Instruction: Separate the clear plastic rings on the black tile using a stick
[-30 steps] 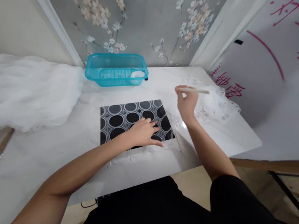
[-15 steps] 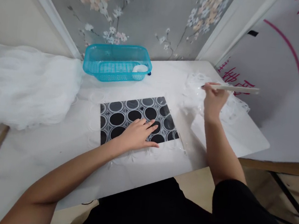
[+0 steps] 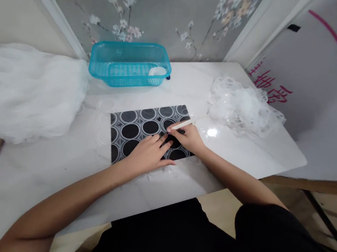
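Observation:
A black sheet lies flat on the white table, with a sheer white lace of ring patterns spread over it and past its edges. My left hand rests on the lace over the sheet, fingers spread. Beside those fingertips, my right hand pinches a slim white pen-like tool, whose lower tip is down at a ring on the sheet. The tool's exact kind cannot be made out. My right fingers partly hide the tip.
Behind the sheet stands a blue plastic basket with a white roll-like item inside. Crumpled white lace is heaped at the right. A thick stack of white sheer fabric lies at the left. The table's front edge is near my body.
My right hand has come from above the lace heap at the right, down and left to the black sheet, carrying the pen-like tool. My left hand stays on the sheet.

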A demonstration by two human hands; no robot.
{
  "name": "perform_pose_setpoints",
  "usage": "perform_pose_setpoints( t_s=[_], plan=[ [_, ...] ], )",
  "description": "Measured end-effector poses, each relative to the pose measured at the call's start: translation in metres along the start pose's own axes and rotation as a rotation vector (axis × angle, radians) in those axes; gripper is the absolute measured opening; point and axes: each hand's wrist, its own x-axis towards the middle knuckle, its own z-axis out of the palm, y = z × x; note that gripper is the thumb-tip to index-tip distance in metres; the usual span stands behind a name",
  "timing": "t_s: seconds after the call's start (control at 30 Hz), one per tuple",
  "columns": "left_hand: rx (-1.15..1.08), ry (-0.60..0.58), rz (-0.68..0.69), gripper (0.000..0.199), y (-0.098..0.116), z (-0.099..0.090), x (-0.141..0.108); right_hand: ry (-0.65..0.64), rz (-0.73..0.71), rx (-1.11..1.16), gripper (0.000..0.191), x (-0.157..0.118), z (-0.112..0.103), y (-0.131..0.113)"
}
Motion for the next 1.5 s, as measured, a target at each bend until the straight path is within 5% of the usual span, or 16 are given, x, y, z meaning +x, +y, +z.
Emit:
perform_pose_setpoints(
  t_s=[0.33, 0.6, 1.03, 1.27, 1.4, 1.5],
  plan=[
    [-0.043, -0.009, -0.014, 0.068, -0.006, -0.005, 0.002, 0.092, 0.026, 0.020, 0.015, -0.005, 0.007, 0.007],
    [-0.068, -0.031, -0.066, 0.076, -0.005, -0.002, -0.001, 0.113, -0.104, -0.219, 0.017, -0.012, 0.012, 0.007],
    [-0.028, -0.040, -0.037, 0.072, -0.002, 0.001, -0.002, 0.139, 0.020, -0.053, 0.018, -0.008, 0.009, 0.009],
    [-0.067, -0.044, -0.025, 0.081, -0.004, 0.001, -0.002, 0.099, -0.207, -0.503, 0.019, -0.022, 0.018, 0.009],
    [-0.101, -0.074, -0.024, 0.090, -0.005, -0.001, -0.001, 0.069, -0.264, -0.704, 0.021, 0.009, 0.002, 0.010],
    [-0.121, -0.102, -0.034, 0.093, -0.006, -0.002, -0.002, 0.334, -0.087, -0.685, 0.023, 0.061, -0.038, 0.022]
  ],
)
